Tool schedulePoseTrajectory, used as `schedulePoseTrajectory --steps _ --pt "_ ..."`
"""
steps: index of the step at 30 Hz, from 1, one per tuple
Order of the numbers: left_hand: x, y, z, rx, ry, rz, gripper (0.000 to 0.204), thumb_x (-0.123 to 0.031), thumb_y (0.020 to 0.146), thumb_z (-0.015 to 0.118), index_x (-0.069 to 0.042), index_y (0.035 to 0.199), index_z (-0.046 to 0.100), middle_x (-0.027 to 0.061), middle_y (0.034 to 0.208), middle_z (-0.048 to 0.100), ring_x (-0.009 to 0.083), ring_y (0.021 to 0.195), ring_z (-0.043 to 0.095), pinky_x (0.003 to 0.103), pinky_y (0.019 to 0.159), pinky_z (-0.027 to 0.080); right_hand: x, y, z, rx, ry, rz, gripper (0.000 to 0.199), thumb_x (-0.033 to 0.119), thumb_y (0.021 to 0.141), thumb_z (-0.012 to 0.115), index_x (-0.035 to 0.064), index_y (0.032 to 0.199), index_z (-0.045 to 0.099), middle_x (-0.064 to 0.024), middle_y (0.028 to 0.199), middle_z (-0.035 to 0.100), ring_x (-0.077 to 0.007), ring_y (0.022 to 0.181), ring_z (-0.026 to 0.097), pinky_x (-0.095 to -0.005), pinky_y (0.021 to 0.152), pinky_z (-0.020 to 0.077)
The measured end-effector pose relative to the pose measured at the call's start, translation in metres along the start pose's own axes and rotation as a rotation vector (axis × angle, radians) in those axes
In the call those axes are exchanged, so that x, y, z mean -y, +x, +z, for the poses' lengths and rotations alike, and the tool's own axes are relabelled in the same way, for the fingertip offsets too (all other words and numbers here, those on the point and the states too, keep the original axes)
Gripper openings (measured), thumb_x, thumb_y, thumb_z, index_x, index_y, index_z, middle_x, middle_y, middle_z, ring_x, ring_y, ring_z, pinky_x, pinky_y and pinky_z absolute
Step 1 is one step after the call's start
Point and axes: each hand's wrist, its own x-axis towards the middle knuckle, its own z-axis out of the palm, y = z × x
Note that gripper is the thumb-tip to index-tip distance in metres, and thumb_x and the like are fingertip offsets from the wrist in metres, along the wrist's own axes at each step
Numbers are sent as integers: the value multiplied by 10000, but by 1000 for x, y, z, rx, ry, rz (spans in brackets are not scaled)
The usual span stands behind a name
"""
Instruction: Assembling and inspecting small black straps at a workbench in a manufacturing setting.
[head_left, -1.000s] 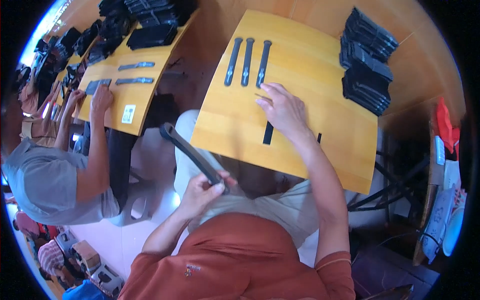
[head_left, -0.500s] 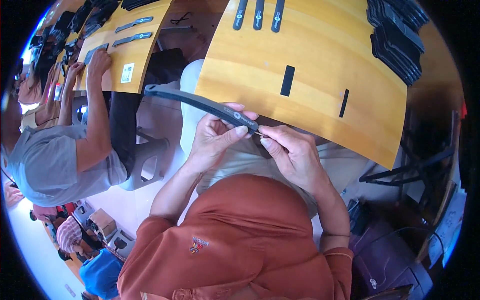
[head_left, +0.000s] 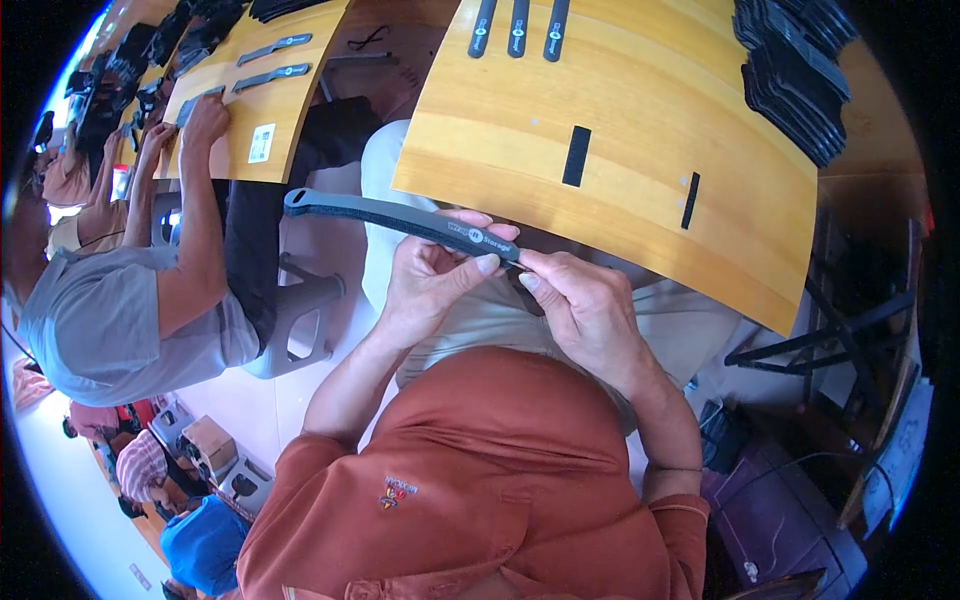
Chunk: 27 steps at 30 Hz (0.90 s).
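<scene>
A long grey strap point(head_left: 390, 215) with a black edge and pale lettering is held slanting in front of my body, just off the table's near edge. It has a hole at its far left end, which juts out free. My left hand point(head_left: 425, 285) is closed round its right part, thumb on the near side and fingers behind. At the strap's right tip, the thumb and forefinger of my right hand point(head_left: 585, 305) are pinched together. A thin small bit shows by those fingertips, too small to name. Two black strips point(head_left: 577, 157) point(head_left: 691, 201) lie on the wooden table point(head_left: 480, 150).
Three grey straps point(head_left: 517, 30) lie side by side at the table's far edge. Stacked black straps point(head_left: 795, 100) fill its right corner. At left, a co-worker in a grey shirt point(head_left: 110, 310) handles a strap at another table point(head_left: 225, 130). Black metal legs point(head_left: 800, 345) stand at right.
The strap has turned slightly so more of its lettered grey face shows, and its free left end sits a little lower. Both my hands keep their places at its right end.
</scene>
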Motion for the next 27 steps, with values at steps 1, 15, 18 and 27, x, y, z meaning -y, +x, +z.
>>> schedulePoseTrajectory --steps 1,15,18,27 --pt "1 -1 0 -19 25 8 416 54 927 700 -19 1316 575 203 1249 696 242 1137 690 358 942 591 1 0 0 -2 0 0 194 92 950 672 12 1124 704 -145 904 716 -325 789 720 -420 649 566" --pt "14 -8 17 -140 190 94 370 50 940 703 19 1275 549 195 1267 684 204 1138 669 331 981 563 -2 -7 17 -115 -302 -25 238 77 887 674 16 1117 682 -110 842 698 -275 702 696 -419 584 557" --pt "19 -10 22 -156 190 112 364 50 943 699 21 1272 547 191 1269 682 201 1140 666 327 979 562 -2 -8 20 -150 -428 -66 255 81 885 680 18 1132 682 -109 841 701 -274 698 699 -422 586 558" --pt "6 -6 17 -105 75 -19 349 21 954 701 11 1269 551 151 1243 680 186 1114 666 319 961 569 -14 -3 16 -209 -145 -130 331 14 866 697 78 1190 703 -106 851 734 -267 705 715 -403 609 580"
